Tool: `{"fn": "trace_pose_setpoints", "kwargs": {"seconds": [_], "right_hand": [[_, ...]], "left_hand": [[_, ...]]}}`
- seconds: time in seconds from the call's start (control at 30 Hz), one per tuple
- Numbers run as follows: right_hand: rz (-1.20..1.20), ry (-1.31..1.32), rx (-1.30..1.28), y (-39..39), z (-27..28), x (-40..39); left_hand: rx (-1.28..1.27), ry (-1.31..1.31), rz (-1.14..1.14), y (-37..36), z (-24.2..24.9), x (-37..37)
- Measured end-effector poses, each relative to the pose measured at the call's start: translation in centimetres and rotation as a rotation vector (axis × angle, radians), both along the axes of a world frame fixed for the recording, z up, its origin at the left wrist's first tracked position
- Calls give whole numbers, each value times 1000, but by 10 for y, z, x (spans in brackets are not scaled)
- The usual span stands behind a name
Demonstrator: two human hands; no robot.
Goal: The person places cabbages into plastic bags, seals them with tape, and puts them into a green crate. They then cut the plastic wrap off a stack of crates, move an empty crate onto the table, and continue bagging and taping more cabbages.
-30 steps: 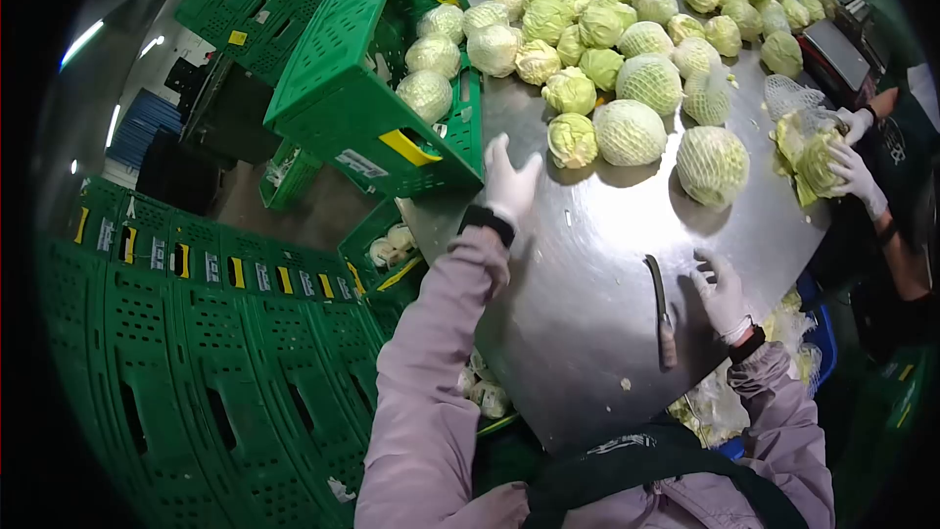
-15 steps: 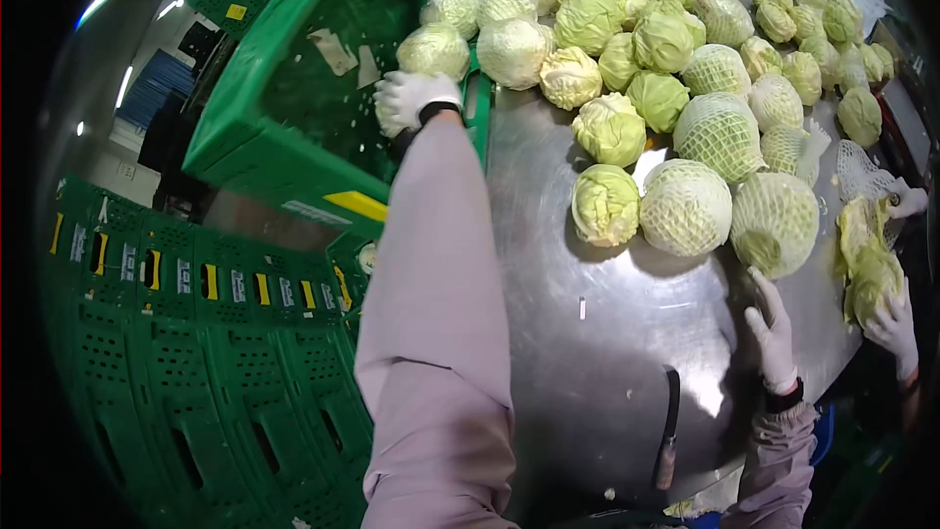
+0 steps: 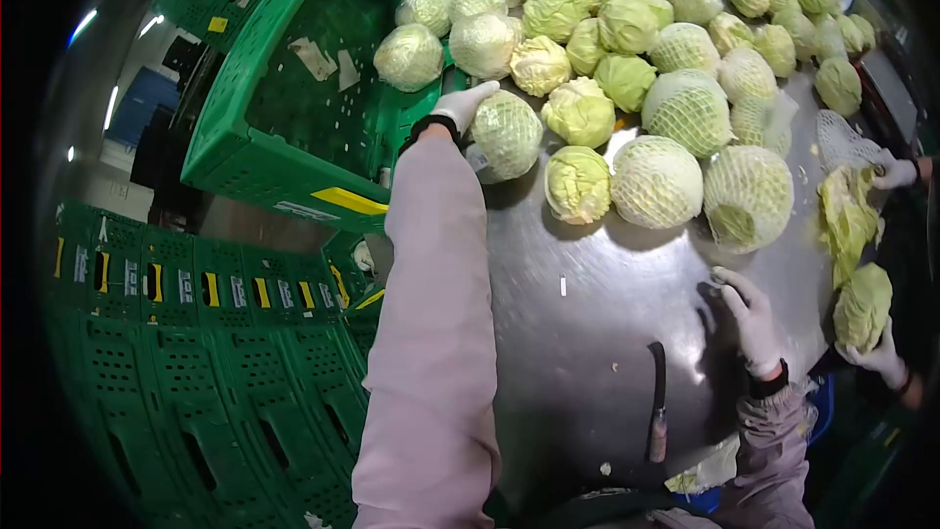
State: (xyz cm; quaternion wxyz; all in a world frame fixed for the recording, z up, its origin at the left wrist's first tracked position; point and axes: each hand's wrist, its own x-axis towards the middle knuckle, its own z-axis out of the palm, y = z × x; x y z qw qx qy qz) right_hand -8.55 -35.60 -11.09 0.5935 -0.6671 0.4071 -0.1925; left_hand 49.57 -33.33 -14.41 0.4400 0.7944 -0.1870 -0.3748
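A white-gloved left hand, mine (image 3: pixel 464 106), grips the upper left side of a net-wrapped cabbage (image 3: pixel 507 137) at the metal table's left edge, beside the green crate (image 3: pixel 284 171). Two other netted cabbages (image 3: pixel 408 57) (image 3: pixel 425 7) lie at the crate's right side. My right hand (image 3: pixel 752 321), also gloved, is over the table (image 3: pixel 587 333) with its fingers apart and nothing in them. It is below a large netted cabbage (image 3: pixel 748 198). Bare and netted cabbages (image 3: pixel 627 24) are crowded together further back.
A knife (image 3: pixel 658 402) lies near the table's front edge. At the right, another person's gloved hands (image 3: pixel 881 358) hold a cabbage (image 3: pixel 863 308) and its loose leaves (image 3: pixel 848 216). Stacked green crates (image 3: pixel 206 362) stand at the left.
My left hand has moved right from over the crate to the table's edge, where it grips a netted cabbage. My right hand has moved slightly away from the large netted cabbage. The view has shifted.
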Motion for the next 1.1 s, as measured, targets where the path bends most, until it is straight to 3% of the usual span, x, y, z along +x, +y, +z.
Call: {"fn": "trace_pose_setpoints", "kwargs": {"seconds": [0.03, 0.1, 0.17, 0.2, 0.23, 0.27, 0.3, 0.37, 0.43, 0.5, 0.57, 0.63, 0.77, 0.87, 1.03, 1.1], "right_hand": [[-33, -46, 187, 8, 3, 0], [83, -107, 308, 21, 0, 12], [161, -202, 495, 35, -2, 45], [173, -241, 599, 42, 4, 68], [135, -362, 761, 45, -15, 94], [172, -358, 904, 45, 7, 120], [183, -274, 939, 45, -8, 145], [160, -303, 1051, 56, -15, 188], [111, -317, 1108, 74, -6, 215], [118, -289, 931, 89, 4, 216], [180, -366, 842, 96, 0, 204], [219, -488, 757, 109, -5, 187], [215, -329, 640, 149, 11, 84], [205, -395, 707, 189, 5, 7], [203, -279, 652, 241, 19, -71], [197, -154, 415, 251, 28, -83]], "left_hand": [[-14, 96, 55, 2, 1, -20], [196, -286, -21, 12, 2, -39], [305, -542, 39, 28, 47, -108], [109, -455, 128, 35, 25, -109], [6, -278, 75, 48, 14, -106], [-154, -187, 125, 61, 12, -120], [-313, -96, 172, 79, 10, -136], [-290, -230, 395, 111, -2, -163], [-153, -300, 448, 147, 23, -219], [-136, -257, 429, 180, 17, -262], [-374, -66, 439, 205, 14, -309], [-511, -84, 403, 228, 5, -339], [-660, 154, 311, 288, 33, -407], [-634, 116, 219, 321, 45, -447], [-547, 139, 136, 361, 37, -507], [-479, 135, 99, 371, 38, -520]]}}
